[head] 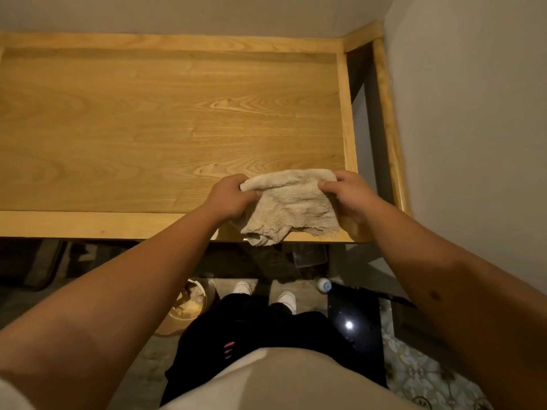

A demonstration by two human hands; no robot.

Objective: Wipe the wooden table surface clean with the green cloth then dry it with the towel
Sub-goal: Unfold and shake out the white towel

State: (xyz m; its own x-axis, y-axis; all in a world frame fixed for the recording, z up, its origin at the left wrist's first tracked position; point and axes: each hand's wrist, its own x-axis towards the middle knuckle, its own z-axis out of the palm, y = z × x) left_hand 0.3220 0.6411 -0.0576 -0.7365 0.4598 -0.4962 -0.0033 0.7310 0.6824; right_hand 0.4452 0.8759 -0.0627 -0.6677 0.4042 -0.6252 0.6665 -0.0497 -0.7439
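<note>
A beige terry towel (291, 204) hangs over the near right part of the wooden table (154, 119), its lower edge drooping past the front rim. My left hand (229, 196) pinches the towel's upper left corner. My right hand (347, 195) pinches its upper right corner, close to the table's right rim. The towel is stretched between both hands. No green cloth is in view.
Raised wooden rims border the table at the back, right and front. Grey walls (473, 113) stand behind and to the right. Under the table are a clear plastic container (310, 255), a small bottle (323, 284) and a bucket (189, 303) by my feet.
</note>
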